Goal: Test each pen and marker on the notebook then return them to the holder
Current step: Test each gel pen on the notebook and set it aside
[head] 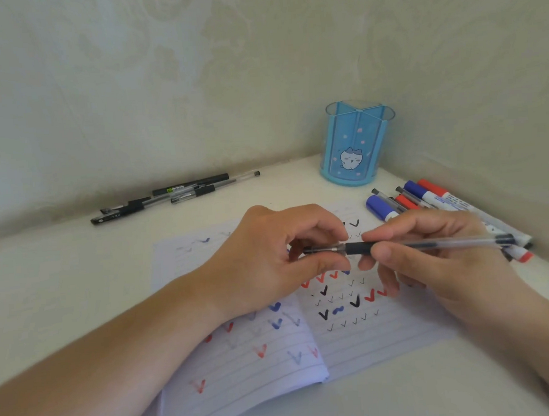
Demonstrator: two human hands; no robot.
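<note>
Head camera looks down on both hands meeting over an open lined notebook (pixel 367 341) at the centre of the pale surface (pixel 77 286). A clear gel pen (pixel 431 244) lies level between them, held above the page rather than on it, apparently so the two ends can be worked against each other. The right hand (pixel 442 261) pinches the dark grip section and lets the barrel run back across its fingers toward 3 o'clock, which steadies the long part. The left hand (pixel 279 253) has its curled fingers and thumb closed on the cap (pixel 321 249) at the writing end; whether the cap is coming off or going on I cannot tell, though the grip suits either pull or push along the pen's axis. The pages already carry many ticks in black, blue and red, so testing looks well along. At 1 o'clock the blue holder (pixel 356 143) stands upright against the wall and looks empty, suggesting nothing has been returned to it. Sorting seems deliberate: a cluster of black pens (pixel 175 195) lies at 11 o'clock, well apart from the notebook, while the red and blue markers (pixel 428 197) lie in a bunch at 2 o'clock, just beside the right hand, probably to keep tested and untested apart.
</note>
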